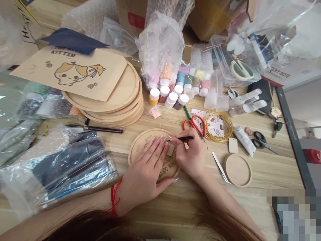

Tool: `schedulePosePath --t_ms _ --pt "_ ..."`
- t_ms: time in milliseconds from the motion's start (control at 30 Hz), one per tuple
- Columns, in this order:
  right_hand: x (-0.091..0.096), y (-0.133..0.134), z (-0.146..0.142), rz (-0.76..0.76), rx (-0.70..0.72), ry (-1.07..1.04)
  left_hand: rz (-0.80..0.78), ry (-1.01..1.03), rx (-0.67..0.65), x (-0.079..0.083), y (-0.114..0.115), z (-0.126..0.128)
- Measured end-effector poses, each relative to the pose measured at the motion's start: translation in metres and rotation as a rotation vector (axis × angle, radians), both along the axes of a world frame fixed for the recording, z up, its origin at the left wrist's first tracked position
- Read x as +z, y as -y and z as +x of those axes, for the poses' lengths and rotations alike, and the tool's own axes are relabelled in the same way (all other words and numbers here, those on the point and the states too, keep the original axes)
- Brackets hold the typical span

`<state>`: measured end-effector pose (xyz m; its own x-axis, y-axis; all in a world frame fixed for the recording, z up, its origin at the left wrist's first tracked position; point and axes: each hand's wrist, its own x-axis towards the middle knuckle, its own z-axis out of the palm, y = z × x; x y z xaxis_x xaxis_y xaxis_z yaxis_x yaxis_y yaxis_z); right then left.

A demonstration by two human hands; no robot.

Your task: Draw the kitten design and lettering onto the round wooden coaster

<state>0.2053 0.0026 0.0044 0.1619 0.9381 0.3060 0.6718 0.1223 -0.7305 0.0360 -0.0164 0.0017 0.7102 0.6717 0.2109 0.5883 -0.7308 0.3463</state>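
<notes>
On a light wood tabletop (263, 170), a round wooden plaque (173, 170) with dark lettering lies directly before the person. The left hand (147, 160) rests on it with fingers (156, 147) spread flat, open and pressing down, a good way to stop the plaque creeping during fine work. The right hand (190, 155) is closed in a firm pinch on a slim dark-handled tool (187, 138), its tip lost among the fingers beside a small pale tag (171, 150) on the plaque. Just beyond lie red-handled pliers (194, 125), a coil of gold wire (220, 127) and pointed tweezers (220, 167).
</notes>
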Motion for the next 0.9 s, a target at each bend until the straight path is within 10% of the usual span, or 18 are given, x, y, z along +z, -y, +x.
schedulePosePath --t_ms 900 --pt "-0.005 0.002 0.003 0.032 0.055 -0.036 0.050 0.007 0.020 0.000 0.000 0.001"
